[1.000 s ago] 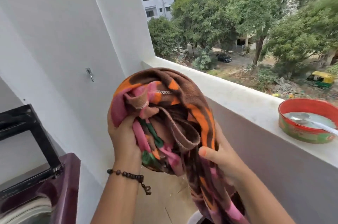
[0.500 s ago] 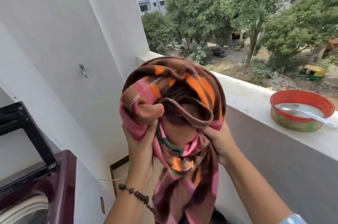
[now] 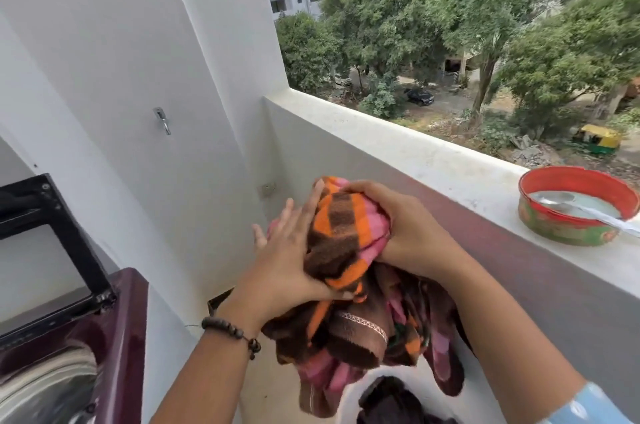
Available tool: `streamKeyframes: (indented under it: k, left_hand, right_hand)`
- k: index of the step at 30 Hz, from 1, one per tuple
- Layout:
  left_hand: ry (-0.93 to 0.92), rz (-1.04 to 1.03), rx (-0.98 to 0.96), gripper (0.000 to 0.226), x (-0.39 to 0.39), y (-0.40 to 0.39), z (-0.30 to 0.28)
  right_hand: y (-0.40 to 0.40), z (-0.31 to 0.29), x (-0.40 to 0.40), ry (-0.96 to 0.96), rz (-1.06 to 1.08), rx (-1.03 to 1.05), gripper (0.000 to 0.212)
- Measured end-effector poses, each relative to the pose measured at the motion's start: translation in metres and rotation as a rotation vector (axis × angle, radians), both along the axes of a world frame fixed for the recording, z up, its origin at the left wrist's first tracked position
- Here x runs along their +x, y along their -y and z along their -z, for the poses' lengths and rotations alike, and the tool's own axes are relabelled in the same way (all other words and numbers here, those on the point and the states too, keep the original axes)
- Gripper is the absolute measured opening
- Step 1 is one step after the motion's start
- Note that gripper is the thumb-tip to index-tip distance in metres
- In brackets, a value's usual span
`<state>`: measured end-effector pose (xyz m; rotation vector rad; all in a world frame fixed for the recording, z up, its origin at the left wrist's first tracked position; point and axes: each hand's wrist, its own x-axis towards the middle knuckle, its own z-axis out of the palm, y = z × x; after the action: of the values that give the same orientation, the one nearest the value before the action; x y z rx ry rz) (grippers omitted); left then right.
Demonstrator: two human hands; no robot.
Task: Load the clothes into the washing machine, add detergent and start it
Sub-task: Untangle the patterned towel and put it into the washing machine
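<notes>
A white balcony wall (image 3: 114, 77) closes the left side, and a low parapet with a flat pale ledge (image 3: 398, 149) runs along the right; between them lies a narrow strip of open floor. At the lower left stands the maroon top-loading washing machine (image 3: 117, 337), its dark framed lid (image 3: 52, 243) raised against the wall and the steel drum (image 3: 45, 389) exposed, well apart from the hands. In the middle, a thick fleece blanket in brown, orange and pink checks (image 3: 349, 285) is bunched above a white laundry basket (image 3: 349, 399) at the bottom edge, its loose folds hanging down to the rim. The right hand (image 3: 408, 233) clenches the top of the bundle. The left hand (image 3: 291, 267), with a dark bead bracelet (image 3: 228, 331) at the wrist, presses its side, fingers (image 3: 287, 215) spread, thumb hooked beneath. Far right on the ledge sits a round red-rimmed tin (image 3: 578, 212), near the outer edge.
</notes>
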<state>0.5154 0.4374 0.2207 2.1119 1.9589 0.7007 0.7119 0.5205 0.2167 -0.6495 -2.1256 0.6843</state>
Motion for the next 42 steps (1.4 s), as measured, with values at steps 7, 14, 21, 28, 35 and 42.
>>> streamKeyframes:
  k: [7,14,21,28,35,42]
  left_hand:
    - [0.575,0.055,0.336,0.069,0.003,0.0,0.009]
    - [0.972,-0.057,0.562,0.061,-0.01,-0.001,0.003]
    - [1.404,-0.407,0.847,0.082,-0.047,0.0,0.008]
    - [1.392,-0.455,0.753,0.061,-0.079,0.019,0.051]
    - [1.486,-0.585,0.558,0.121,-0.123,0.069,0.074]
    - [1.396,-0.532,0.709,0.094,-0.196,0.125,0.051]
  right_hand:
    - [-0.006,-0.007,0.034,-0.087,-0.25,-0.358,0.094]
    - [-0.017,0.041,0.056,-0.385,-0.398,-0.808,0.099]
    - [-0.009,0.087,0.032,-0.45,-0.454,-1.06,0.09]
    - [0.009,0.07,-0.037,-0.633,-0.556,-1.167,0.084]
    - [0.016,0.033,-0.111,-0.608,-0.43,-0.981,0.091]
    - [0.049,0.033,-0.221,-0.659,-0.252,-1.017,0.016]
